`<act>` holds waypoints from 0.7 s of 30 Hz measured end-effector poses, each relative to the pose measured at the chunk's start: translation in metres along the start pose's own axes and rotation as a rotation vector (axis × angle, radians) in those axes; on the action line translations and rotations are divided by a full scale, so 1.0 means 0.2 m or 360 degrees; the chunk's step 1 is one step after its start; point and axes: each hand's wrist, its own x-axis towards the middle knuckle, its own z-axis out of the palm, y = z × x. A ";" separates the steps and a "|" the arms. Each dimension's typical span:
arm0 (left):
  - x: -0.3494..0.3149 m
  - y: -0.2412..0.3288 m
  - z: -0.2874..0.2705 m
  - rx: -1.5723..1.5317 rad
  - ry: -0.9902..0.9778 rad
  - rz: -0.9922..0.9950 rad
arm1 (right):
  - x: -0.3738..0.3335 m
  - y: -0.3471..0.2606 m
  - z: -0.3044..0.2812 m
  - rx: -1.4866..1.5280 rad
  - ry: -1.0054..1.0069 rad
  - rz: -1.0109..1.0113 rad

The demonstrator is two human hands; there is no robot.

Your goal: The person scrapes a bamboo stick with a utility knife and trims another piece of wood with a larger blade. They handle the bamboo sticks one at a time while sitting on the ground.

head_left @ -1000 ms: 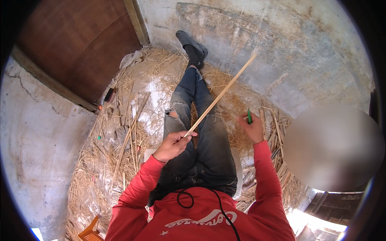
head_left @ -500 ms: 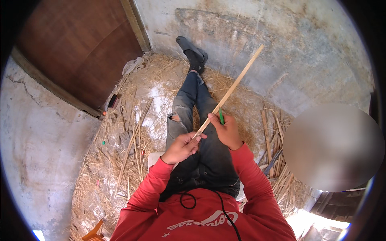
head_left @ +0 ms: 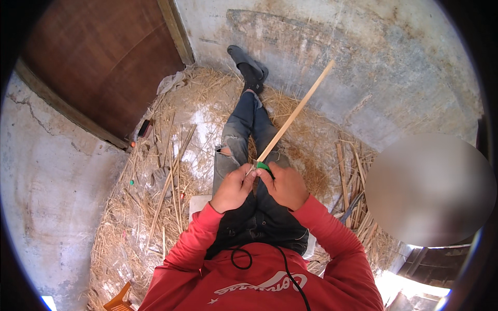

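Observation:
A long, pale wooden strip (head_left: 298, 110) slants up and to the right above my crossed legs. Its lower end is closed in the fingers of my left hand (head_left: 233, 187). My right hand (head_left: 287, 186) is closed round a small green-handled tool (head_left: 264, 166), pressed against the strip near that end. The fingers cover much of the tool, so its exact kind cannot be made out. Both hands are close together over my lap, thumbs almost touching.
Straw (head_left: 202, 88) covers the floor around my legs. Loose wooden sticks (head_left: 176, 166) lie to the left, and more strips (head_left: 343, 176) lie to the right. A plastered wall (head_left: 332, 46) stands ahead, a brown door panel (head_left: 109, 62) far left, and an orange plastic item (head_left: 119, 299) lower left.
My right hand has moved down and left along the strip, bringing the green-handled tool beside my left hand. The strip has shifted slightly, and its far tip sits a little further left.

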 end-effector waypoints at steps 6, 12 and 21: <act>-0.08 -0.05 -0.01 0.0137 -0.0039 -0.0019 | 0.14 0.27 -0.01 -0.0072 0.0364 0.0261; -0.15 -0.07 0.02 0.0208 -0.0141 0.0183 | 0.24 0.70 -0.23 -0.0102 0.0349 0.0646; -0.21 -0.16 -0.15 0.0213 -0.0315 0.0053 | -0.07 1.94 -0.55 0.0256 0.0954 0.1365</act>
